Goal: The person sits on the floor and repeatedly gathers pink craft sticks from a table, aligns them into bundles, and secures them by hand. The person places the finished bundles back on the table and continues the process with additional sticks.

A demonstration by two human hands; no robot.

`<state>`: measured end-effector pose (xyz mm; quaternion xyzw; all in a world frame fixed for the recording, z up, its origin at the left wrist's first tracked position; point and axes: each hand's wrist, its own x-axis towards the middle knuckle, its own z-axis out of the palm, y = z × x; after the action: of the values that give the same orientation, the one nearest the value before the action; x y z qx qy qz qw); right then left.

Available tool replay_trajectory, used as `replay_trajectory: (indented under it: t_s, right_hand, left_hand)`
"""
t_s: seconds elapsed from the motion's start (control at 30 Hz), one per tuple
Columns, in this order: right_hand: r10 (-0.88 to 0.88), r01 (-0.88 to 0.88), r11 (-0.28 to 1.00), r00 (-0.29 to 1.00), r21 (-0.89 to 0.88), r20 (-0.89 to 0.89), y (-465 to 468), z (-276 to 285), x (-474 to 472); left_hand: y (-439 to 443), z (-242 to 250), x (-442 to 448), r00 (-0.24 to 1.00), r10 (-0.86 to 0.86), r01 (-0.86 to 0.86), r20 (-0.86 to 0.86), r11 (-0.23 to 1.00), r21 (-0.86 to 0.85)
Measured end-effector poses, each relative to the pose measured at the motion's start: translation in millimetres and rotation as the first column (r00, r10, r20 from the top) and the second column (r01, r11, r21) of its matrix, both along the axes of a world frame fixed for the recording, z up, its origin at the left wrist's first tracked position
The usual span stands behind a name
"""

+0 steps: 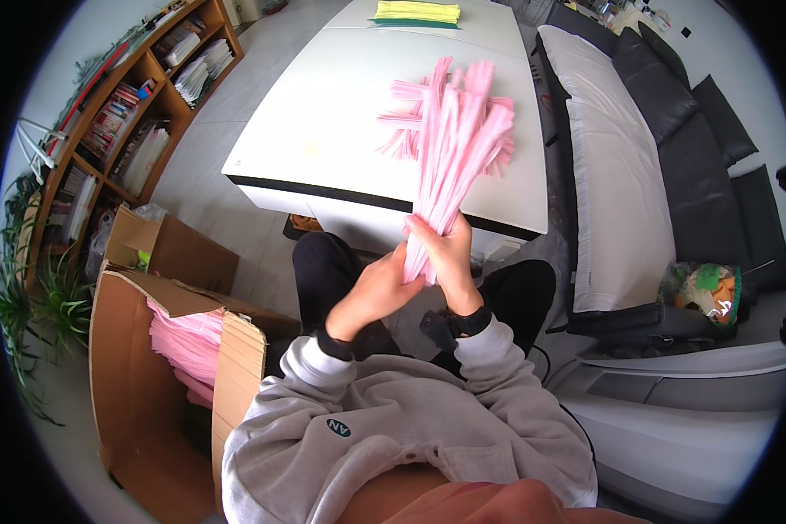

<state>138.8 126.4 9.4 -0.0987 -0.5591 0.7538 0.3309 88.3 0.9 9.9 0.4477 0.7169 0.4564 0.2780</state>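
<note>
A long bundle of pink strips (444, 157) fans out away from me over the white table (301, 118). My right hand (449, 252) grips its narrow near end, thumb across the strips. Against the lower tip of the same bundle, my left hand (380, 281) is closed at its left side. Beneath the fanned ends, more pink strips (399, 121) lie on the table in crossing stacks. The material of the strips cannot be told for certain. At the table's far end lies a stack of yellow strips (416, 12) with dark green strips (419, 25) along its near edge.
At my left stands an open cardboard box (150, 419) holding pink material (190, 340), with another cardboard box (193, 252) beyond it. A wooden bookshelf (164, 85) lines the left wall. A dark sofa (701, 190) with a pale cover stands right of the table, a plastic bag (704, 288) on its near end.
</note>
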Motion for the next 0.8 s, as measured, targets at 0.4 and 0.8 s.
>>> replay_trajectory:
  t_s: [0.4, 0.8]
  right_hand:
    - [-0.404, 0.232, 0.743, 0.903, 0.628, 0.144, -40.2, -30.2, 14.8]
    - [-0.191, 0.067, 0.858, 0.962, 0.509, 0.195, -34.0, -46.2, 28.5]
  left_hand:
    - [43.7, 13.1, -22.5, 0.843, 0.223, -0.42, 0.491, 0.842, 0.339]
    - [27.9, 2.3, -47.5, 0.597, 0.029, -0.57, 0.802, 0.718, 0.399]
